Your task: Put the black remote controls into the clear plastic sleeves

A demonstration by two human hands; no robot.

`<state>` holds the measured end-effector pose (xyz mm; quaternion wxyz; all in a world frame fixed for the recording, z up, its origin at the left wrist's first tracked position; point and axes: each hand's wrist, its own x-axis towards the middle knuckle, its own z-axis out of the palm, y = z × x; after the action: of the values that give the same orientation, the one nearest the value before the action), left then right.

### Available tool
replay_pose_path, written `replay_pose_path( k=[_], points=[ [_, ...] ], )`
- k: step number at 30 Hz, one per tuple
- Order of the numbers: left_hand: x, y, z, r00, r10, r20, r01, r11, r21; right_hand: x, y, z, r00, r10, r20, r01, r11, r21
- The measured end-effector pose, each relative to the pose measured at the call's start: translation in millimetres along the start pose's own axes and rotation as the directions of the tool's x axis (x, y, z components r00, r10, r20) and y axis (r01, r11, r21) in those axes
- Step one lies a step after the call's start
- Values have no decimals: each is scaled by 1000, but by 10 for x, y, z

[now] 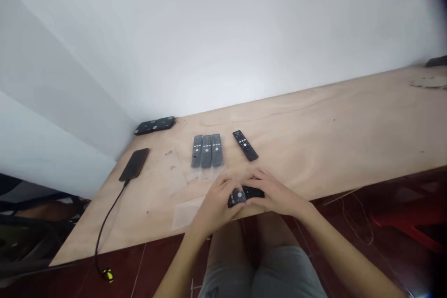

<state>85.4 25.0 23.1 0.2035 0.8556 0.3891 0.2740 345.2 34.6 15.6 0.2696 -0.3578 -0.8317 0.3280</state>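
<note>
Both my hands hold one black remote control [244, 194] near the front edge of the wooden table [331, 135]. My left hand [217, 204] grips its left end, where a round grey button pad shows. My right hand [275, 194] covers its right end. Just behind my hands lie three grey remotes [206, 150] side by side, wrapped in clear plastic. A bare black remote [245, 145] lies at an angle to their right.
A dark phone [134, 164] lies at the table's left with a black cable [106, 223] running off the front edge to the floor. A black device [155, 125] sits against the wall. Empty clear plastic sleeves [185, 212] lie near my left hand. Cardboard scraps [430, 82] rest far right.
</note>
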Motion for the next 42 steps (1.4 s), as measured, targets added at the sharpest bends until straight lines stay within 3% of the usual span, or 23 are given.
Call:
replay_pose_path(
  k=[4, 10, 16, 21, 25, 31, 34, 37, 39, 42],
  points=[
    [-41, -13, -145, 999, -38, 24, 37, 998, 56, -80, 80, -30, 994, 68, -87, -65, 997, 35],
    [-293, -163, -352, 987, -145, 74, 139, 987, 83, -401, 206, -35, 940, 181, -291, -167, 983, 72],
    [-192, -84, -236, 996, -76, 56, 69, 991, 113, -269, 21, 158, 940, 202, -274, -138, 963, 233],
    [-55, -13, -17, 999, 1, 41, -5, 995, 97, -100, -159, 321, 948, 204, -246, -105, 925, 364],
    [18, 6, 111, 999, -14, 34, 10, 992, 129, -51, -117, 389, 918, 283, -278, -139, 886, 442],
    [-61, -11, -28, 999, -23, 37, 18, 992, 128, -419, 236, 73, 850, 397, -347, -280, 898, 340],
    [-120, -58, -56, 1000, -4, 21, 1, 992, 129, -640, 301, -161, 814, 365, -453, -318, 931, 180],
    [-89, -65, 7, 999, 31, 22, -33, 991, 126, -702, 236, -291, 878, 193, -438, -238, 970, -49],
    [-41, -38, 55, 997, 61, 37, -65, 992, 111, -679, 180, -304, 950, 87, -299, -134, 981, -142],
    [-14, -19, 56, 997, 72, -19, -70, 992, 107, -678, 157, -242, 987, -4, -158, -29, 978, -204]
  ],
)
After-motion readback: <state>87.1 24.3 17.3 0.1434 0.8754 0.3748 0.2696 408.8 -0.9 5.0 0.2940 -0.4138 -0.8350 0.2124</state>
